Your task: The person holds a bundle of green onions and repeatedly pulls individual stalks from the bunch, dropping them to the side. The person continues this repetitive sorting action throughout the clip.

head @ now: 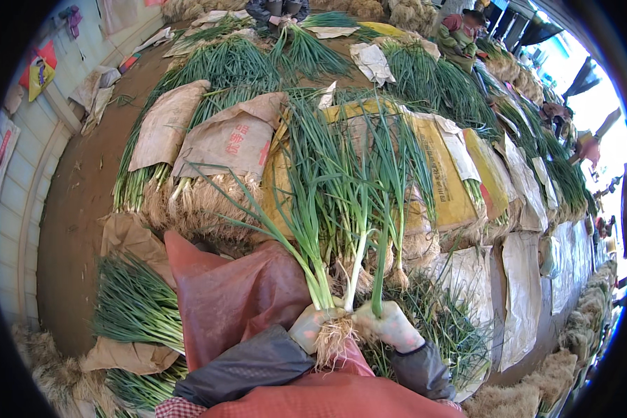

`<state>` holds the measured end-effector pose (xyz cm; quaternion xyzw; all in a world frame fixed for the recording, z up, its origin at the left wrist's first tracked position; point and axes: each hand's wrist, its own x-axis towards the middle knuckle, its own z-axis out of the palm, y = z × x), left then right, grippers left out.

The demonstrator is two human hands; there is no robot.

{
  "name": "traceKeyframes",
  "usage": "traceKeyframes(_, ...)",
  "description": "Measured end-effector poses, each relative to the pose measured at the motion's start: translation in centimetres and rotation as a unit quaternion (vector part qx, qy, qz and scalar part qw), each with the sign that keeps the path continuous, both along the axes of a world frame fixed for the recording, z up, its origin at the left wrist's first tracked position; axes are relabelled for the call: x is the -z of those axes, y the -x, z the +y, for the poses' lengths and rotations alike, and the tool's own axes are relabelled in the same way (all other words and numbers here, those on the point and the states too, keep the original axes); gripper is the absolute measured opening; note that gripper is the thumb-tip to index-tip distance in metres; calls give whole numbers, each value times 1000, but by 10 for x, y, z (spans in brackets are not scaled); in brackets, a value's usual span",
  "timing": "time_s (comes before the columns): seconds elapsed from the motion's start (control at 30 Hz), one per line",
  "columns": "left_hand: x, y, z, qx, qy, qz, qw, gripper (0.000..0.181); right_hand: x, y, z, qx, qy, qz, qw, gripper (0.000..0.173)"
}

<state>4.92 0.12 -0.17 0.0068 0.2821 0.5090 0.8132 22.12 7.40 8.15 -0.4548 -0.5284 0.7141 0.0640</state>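
My left hand [308,328], in a pale stained glove, grips a small bunch of green onions [316,271] just above their stringy roots [335,337]. One white-stemmed green onion [356,266] rises between my two hands, its base beside the roots. My gloved right hand [389,325] is closed around a thick green leaf [380,277] that stands upright; its lower end is hidden in the fingers. Just beyond my hands, a heap of loose green onions [339,193] lies over yellow sacks, roots towards me.
A red apron [235,287] covers my lap. Trimmed leaves [439,318] pile up at my right; bundled green onions [136,308] lie at my left. Printed sacks [230,136] cover rows of onions ahead. Two people, one at the top [279,13] and one at upper right [460,36], sit among the rows.
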Motion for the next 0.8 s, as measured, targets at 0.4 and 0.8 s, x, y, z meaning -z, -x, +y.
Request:
traceKeyframes(0.4,-3,-10,-3,-52,-72,86,992,20,28,21,7,-105,-467,-120,869,24)
traceKeyframes(0.8,-19,7,-3,-1,-13,-73,997,55,30,-201,-47,-151,-5,-312,938,25)
